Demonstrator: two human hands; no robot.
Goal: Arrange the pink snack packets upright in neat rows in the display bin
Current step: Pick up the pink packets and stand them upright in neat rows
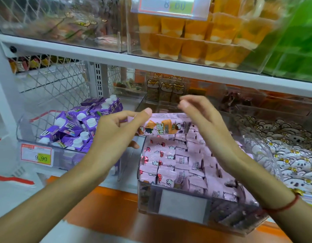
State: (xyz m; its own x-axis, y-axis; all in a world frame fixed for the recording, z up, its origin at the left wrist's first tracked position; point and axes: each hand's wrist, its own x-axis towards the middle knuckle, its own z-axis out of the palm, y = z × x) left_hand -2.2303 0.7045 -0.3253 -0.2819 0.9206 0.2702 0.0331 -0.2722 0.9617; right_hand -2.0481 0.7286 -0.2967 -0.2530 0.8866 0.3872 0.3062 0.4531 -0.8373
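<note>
A clear display bin (183,206) stands on the shelf in front of me, full of pink snack packets (185,160) packed upright in rows. One larger pink packet (162,127) with orange print lies across the back of the bin. My left hand (114,132) grips its left end between thumb and fingers. My right hand (202,116) hovers over its right end with fingers spread and bent, holding nothing.
A clear bin of purple cartons (78,127) stands to the left, with a price tag (36,156) on its front. White flower-print packets (281,151) fill a bin on the right. Orange cups (192,37) sit on the shelf above, its white edge (151,63) overhanging.
</note>
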